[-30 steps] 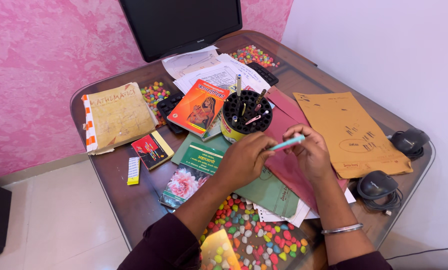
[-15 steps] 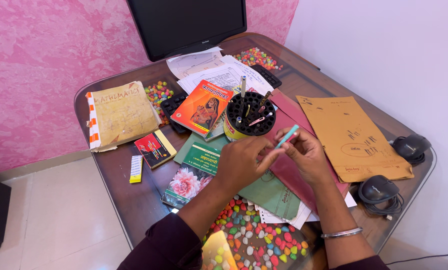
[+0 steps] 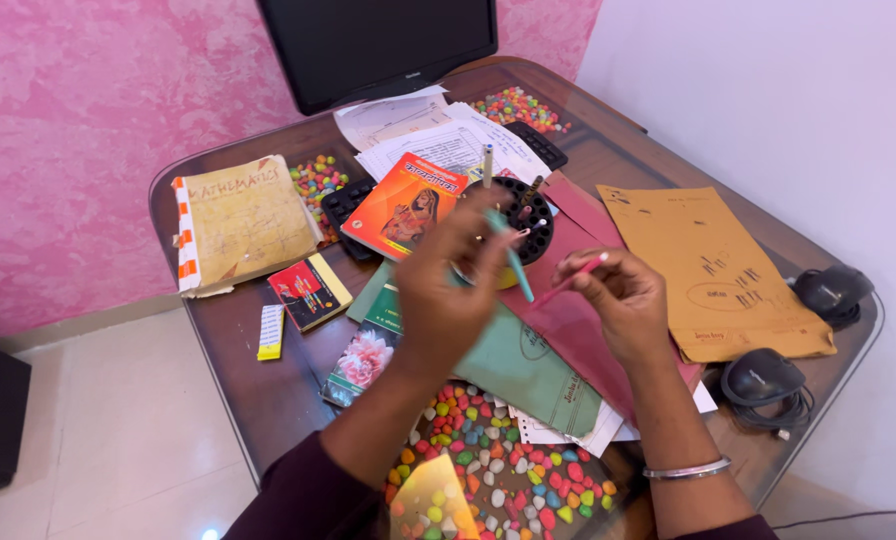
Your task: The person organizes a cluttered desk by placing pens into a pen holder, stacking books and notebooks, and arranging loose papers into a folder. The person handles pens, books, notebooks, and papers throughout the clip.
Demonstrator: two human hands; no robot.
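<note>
My left hand (image 3: pixel 446 285) is raised over the desk and grips a teal pen (image 3: pixel 514 262), tip pointing down, just in front of the black round pen holder (image 3: pixel 521 205). My right hand (image 3: pixel 620 300) is a little to the right, pinching a thin pink piece (image 3: pixel 580 273), which looks like a pen part, above a maroon folder (image 3: pixel 578 320). A few pens stand in the holder. My right wrist carries a silver bangle (image 3: pixel 686 468).
Books lie left of the holder: an orange book (image 3: pixel 408 200), a flower-cover book (image 3: pixel 363 355), a large yellowed book (image 3: pixel 243 215). A brown envelope (image 3: pixel 718 265) and two mice (image 3: pixel 763 378) are on the right. A monitor (image 3: pixel 378 40) stands behind; coloured pebbles (image 3: pixel 498 460) show under the glass top.
My hands have come apart: the left lifted the teal pen up toward the holder, while the right kept a thin pink piece. The view shifted slightly.
</note>
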